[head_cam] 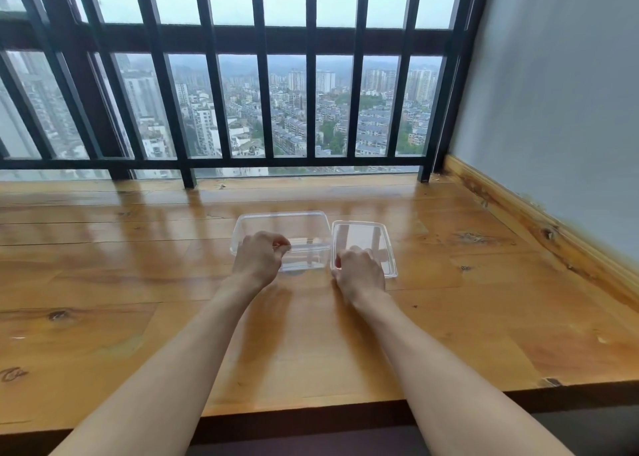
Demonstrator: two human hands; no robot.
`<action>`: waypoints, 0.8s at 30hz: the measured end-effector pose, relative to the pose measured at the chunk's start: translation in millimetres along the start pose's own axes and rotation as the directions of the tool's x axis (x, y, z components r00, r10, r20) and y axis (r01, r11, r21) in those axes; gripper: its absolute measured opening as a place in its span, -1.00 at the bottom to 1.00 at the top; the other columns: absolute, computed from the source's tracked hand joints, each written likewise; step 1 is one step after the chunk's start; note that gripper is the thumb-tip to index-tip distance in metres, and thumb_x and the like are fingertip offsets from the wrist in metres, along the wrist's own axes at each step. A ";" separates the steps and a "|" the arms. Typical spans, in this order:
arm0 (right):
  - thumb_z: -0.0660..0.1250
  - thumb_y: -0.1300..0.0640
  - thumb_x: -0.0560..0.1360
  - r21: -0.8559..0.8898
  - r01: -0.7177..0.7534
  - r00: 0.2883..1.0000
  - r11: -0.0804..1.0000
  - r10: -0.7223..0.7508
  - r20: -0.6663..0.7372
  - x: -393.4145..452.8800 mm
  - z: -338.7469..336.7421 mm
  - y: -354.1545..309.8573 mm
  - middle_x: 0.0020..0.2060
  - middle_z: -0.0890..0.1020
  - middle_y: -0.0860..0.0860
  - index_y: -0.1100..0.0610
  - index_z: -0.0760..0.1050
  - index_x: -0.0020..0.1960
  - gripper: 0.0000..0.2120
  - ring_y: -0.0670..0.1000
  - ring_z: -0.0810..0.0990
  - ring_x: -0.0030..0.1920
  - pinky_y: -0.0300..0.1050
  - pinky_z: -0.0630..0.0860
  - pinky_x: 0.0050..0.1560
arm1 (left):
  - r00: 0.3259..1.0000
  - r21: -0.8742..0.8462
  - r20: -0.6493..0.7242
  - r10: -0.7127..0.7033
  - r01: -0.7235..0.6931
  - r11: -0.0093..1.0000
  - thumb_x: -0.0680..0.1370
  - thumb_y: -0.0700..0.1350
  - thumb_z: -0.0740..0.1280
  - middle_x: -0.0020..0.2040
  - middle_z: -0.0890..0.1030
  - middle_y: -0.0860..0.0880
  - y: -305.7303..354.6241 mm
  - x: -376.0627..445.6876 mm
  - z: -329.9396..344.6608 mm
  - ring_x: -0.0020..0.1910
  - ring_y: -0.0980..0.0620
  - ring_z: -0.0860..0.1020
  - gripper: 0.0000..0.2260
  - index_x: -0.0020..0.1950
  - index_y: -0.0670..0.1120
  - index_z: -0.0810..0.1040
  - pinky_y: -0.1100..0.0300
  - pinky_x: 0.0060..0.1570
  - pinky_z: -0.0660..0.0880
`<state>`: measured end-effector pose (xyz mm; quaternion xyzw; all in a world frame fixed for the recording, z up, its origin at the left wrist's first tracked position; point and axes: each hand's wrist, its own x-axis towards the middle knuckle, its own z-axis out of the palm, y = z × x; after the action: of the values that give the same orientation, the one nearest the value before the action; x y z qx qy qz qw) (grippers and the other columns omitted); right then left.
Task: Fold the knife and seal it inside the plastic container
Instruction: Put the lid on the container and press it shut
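Observation:
A clear plastic container (304,220) stands open on the wooden platform (138,282), and I see nothing inside it. Its clear lid (370,237) lies flat just to its right. My left hand (259,256) is at the container's near left rim, with thumb and fingers pinched on the edge. My right hand (359,270) rests on the lid's near left corner, fingers curled over its edge. No knife shows anywhere in the view; the insides of both hands are hidden.
Black window bars (262,109) rise along the platform's far edge, and a grey wall (553,109) with a wooden skirting (539,227) closes the right side. The platform's front edge (311,410) runs just below my forearms.

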<state>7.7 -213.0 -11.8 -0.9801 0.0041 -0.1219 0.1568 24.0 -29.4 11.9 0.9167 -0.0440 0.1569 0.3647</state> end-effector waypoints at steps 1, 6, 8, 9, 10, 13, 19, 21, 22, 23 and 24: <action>0.26 0.13 0.55 -0.014 0.008 1.000 1.000 -0.008 0.002 -0.1 0.7 0.6 0.09 0.58 0.12 0.15 0.57 0.10 -0.81 0.18 0.48 0.20 0.03 0.42 0.20 | 1.000 -0.003 -0.002 -0.001 0.001 1.000 0.52 -0.14 0.38 -0.07 0.74 -0.07 0.4 0.0 0.0 -0.01 -0.02 0.66 -0.88 -0.06 -0.08 0.73 0.11 0.16 0.51; 0.20 0.25 0.55 -0.036 0.032 0.999 0.999 -0.032 -0.002 -0.3 1.9 -1.7 0.07 0.59 0.14 0.17 0.57 0.05 -0.82 0.21 0.51 0.16 0.05 0.43 0.19 | 1.000 -0.012 -0.005 0.008 -0.008 1.000 0.53 -0.15 0.38 -0.07 0.74 -0.07 -0.2 -1.6 0.0 -0.01 -0.01 0.66 -0.88 -0.05 -0.08 0.73 0.08 0.17 0.51; 0.16 0.31 0.54 -0.029 0.041 0.999 0.999 -0.041 -0.004 0.3 2.4 -3.0 0.05 0.58 0.15 0.20 0.54 0.03 -0.80 0.23 0.51 0.14 0.08 0.44 0.17 | 1.000 -0.014 -0.009 0.011 -0.011 1.000 0.53 -0.14 0.38 -0.06 0.74 -0.06 -0.8 -2.1 -0.4 -0.02 0.00 0.66 -0.88 -0.05 -0.08 0.73 0.11 0.14 0.53; 0.15 0.31 0.53 -0.030 0.044 0.999 0.999 -0.045 -0.010 0.7 2.5 -3.3 0.06 0.57 0.15 0.21 0.52 0.06 -0.79 0.24 0.51 0.13 0.08 0.43 0.14 | 1.000 -0.014 -0.008 0.011 -0.011 1.000 0.53 -0.14 0.39 -0.05 0.74 -0.06 -1.0 -1.9 -0.7 -0.02 0.00 0.66 -0.88 -0.04 -0.08 0.73 0.12 0.13 0.53; 0.15 0.31 0.52 -0.032 0.045 0.999 0.998 -0.046 -0.020 1.1 1.9 -3.3 0.07 0.56 0.15 0.23 0.50 0.09 -0.79 0.24 0.51 0.12 0.08 0.43 0.12 | 1.000 -0.014 -0.005 0.010 -0.010 1.000 0.53 -0.14 0.39 -0.05 0.74 -0.06 -1.5 -1.9 -0.9 -0.02 0.00 0.66 -0.88 -0.04 -0.08 0.73 0.13 0.13 0.53; 0.24 0.24 0.50 -0.016 0.035 0.998 0.999 -0.036 -0.060 3.0 -1.9 -1.2 0.08 0.55 0.14 0.20 0.48 0.09 -0.83 0.21 0.49 0.14 0.08 0.42 0.10 | 1.000 -0.014 0.000 0.008 -0.008 1.000 0.53 -0.14 0.39 -0.05 0.74 -0.06 -2.5 -1.6 -1.5 -0.02 0.01 0.66 -0.88 -0.04 -0.08 0.73 0.17 0.09 0.53; 0.21 0.39 0.46 -0.010 0.033 0.979 0.999 -0.034 -0.202 4.4 -10.0 3.2 0.05 0.56 0.10 0.18 0.47 0.05 -0.78 0.17 0.47 0.10 0.01 0.46 0.05 | 1.000 -0.023 0.008 0.014 -0.014 1.000 0.53 -0.13 0.38 -0.06 0.73 -0.05 -2.7 -3.2 -1.3 -0.02 -0.01 0.66 -0.88 -0.04 -0.08 0.73 0.14 0.10 0.53; 0.17 0.44 0.44 0.009 0.036 0.963 0.999 -0.032 -0.268 4.2 -13.2 4.1 0.04 0.56 0.09 0.17 0.47 0.03 -0.72 0.17 0.48 0.09 0.02 0.46 0.03 | 1.000 -0.023 0.010 0.023 -0.023 0.999 0.53 -0.14 0.38 -0.06 0.74 -0.05 -1.6 -4.2 -0.9 -0.01 -0.02 0.66 -0.88 -0.04 -0.08 0.73 0.09 0.15 0.52; 0.16 0.45 0.43 0.014 0.039 0.954 0.999 -0.033 -0.298 4.4 -15.1 3.6 0.03 0.56 0.09 0.17 0.47 0.04 -0.71 0.17 0.48 0.08 0.03 0.46 0.01 | 1.000 -0.023 0.011 0.027 -0.027 0.999 0.53 -0.14 0.38 -0.06 0.74 -0.05 -1.2 -4.6 -0.9 0.00 -0.03 0.66 -0.88 -0.04 -0.08 0.73 0.06 0.18 0.50; 0.16 0.44 0.43 0.017 0.042 0.943 0.999 -0.034 -0.331 4.6 -16.6 3.0 0.03 0.56 0.09 0.16 0.47 0.05 -0.71 0.18 0.48 0.06 0.03 0.46 0.00 | 0.999 -0.021 0.014 0.030 -0.030 0.999 0.54 -0.14 0.38 -0.05 0.74 -0.05 -0.6 -5.0 -0.6 0.00 -0.03 0.65 -0.87 -0.04 -0.08 0.73 0.02 0.21 0.48; 0.17 0.44 0.44 0.018 0.045 0.929 0.999 -0.035 -0.369 4.9 -18.1 2.2 0.02 0.57 0.09 0.16 0.47 0.05 -0.71 0.17 0.49 0.04 0.03 0.46 -0.01 | 0.999 -0.017 0.018 0.034 -0.033 0.999 0.54 -0.13 0.37 -0.04 0.74 -0.05 -0.2 -5.4 -0.3 0.01 -0.03 0.65 -0.87 -0.03 -0.08 0.73 -0.01 0.23 0.47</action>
<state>8.1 -220.8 5.4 -0.9376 0.0118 -0.3067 0.1636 18.8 -29.2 10.3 0.9142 -0.0640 0.1543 0.3692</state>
